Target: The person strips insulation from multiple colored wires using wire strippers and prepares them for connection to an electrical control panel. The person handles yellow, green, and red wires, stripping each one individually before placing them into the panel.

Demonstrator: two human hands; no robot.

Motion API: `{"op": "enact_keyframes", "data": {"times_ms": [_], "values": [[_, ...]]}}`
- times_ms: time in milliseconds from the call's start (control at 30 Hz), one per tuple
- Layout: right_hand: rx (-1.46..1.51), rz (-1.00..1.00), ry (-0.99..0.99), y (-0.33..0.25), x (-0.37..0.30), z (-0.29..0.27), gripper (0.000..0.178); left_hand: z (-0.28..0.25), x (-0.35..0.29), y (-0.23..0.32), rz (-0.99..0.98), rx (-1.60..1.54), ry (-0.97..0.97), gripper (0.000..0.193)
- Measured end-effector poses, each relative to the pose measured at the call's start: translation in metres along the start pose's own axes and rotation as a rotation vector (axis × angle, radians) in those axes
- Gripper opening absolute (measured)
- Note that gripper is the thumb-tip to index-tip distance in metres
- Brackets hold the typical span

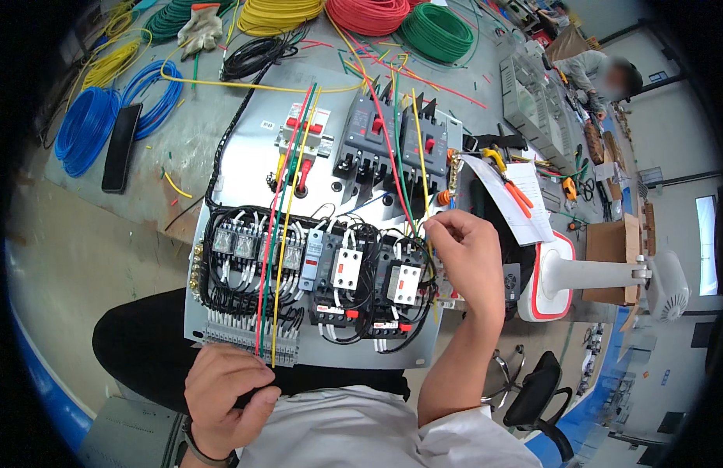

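A metal mounting plate (244, 175) of electrical parts lies before me. My right hand (469, 253) pinches at a yellow wire (421, 148) beside the right-hand contactor (405, 285). Red and green wires (398, 160) rise next to it toward two dark circuit breakers (369, 136). My left hand (229, 390) is loosely curled at the plate's near left edge, thumb apart from forefinger, with no held thing visible. Just above it, the lower ends of long red, green and yellow wires (277, 257) reach the terminal strip (241, 331). Relays (244, 246) and black wiring sit behind that strip.
Yellow, red, green (437, 33) and blue wire coils (85, 132) lie along the bench. A phone (122, 148), a glove (201, 30), orange-handled pliers (517, 199) and papers (506, 207) surround the plate. A white fan (556, 273) stands right. Another person (588, 74) works far right.
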State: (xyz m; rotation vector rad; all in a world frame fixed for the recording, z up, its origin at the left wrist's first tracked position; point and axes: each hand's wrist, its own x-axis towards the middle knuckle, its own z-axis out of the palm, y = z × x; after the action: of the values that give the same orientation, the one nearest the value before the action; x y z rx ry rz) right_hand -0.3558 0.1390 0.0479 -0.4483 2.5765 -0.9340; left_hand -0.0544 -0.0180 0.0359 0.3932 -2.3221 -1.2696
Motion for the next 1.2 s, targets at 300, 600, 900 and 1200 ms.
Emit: {"op": "enact_keyframes", "data": {"times_ms": [300, 600, 900, 1200], "values": [[0.951, -0.088, -0.049, 0.011, -0.021, -0.029, 0.019, 0.018, 0.006, 0.034, -0.155, -0.257, -0.088, 0.012], [1.251, -0.270, -0.424, -0.021, -0.074, 0.007, 0.023, 0.044, 0.029, 0.064, -0.145, -0.381, -0.327, 0.018], [1.157, -0.353, -0.699, -0.018, -0.116, 0.027, 0.020, 0.035, 0.014, 0.049, 0.095, -0.188, -0.223, 0.022], [1.142, -0.280, -0.783, -0.010, -0.139, 0.034, 0.025, 0.027, 0.003, 0.044, 0.260, 0.008, -0.175, 0.028]]}}
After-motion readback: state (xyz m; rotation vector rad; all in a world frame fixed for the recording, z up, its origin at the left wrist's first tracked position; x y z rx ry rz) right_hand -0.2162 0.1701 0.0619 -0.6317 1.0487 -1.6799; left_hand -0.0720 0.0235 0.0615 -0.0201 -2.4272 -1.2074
